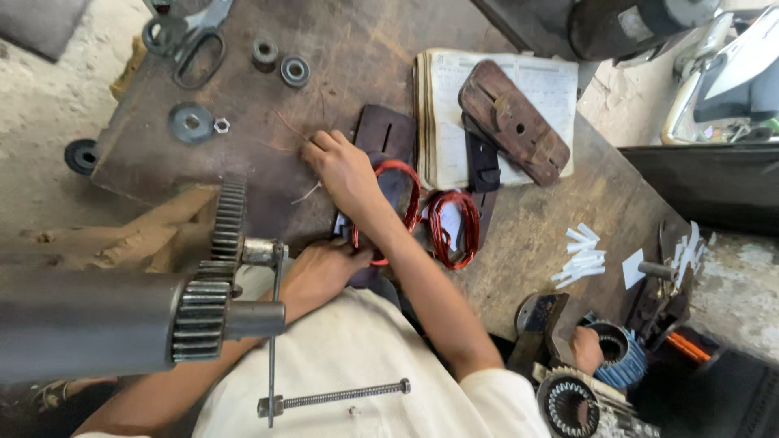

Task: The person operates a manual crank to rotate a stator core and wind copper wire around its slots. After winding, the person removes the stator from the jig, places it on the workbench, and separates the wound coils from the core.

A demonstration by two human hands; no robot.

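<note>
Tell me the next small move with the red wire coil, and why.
Probably draw the right hand back out of the red wire coil: the loop seems to lie around its wrist, and the left hand rests at the coil's near end.

The worn wooden workbench (341, 49) carries scissors (191, 36), two bearings (280, 63), a washer (191, 122), a nut (221, 125), an open notebook (442, 122), red wire coils (453, 227) and white paper strips (580, 255).

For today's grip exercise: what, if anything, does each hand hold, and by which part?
Left hand seems to hold the red wire coil by its lower end; right hand grip cannot be told.
</note>
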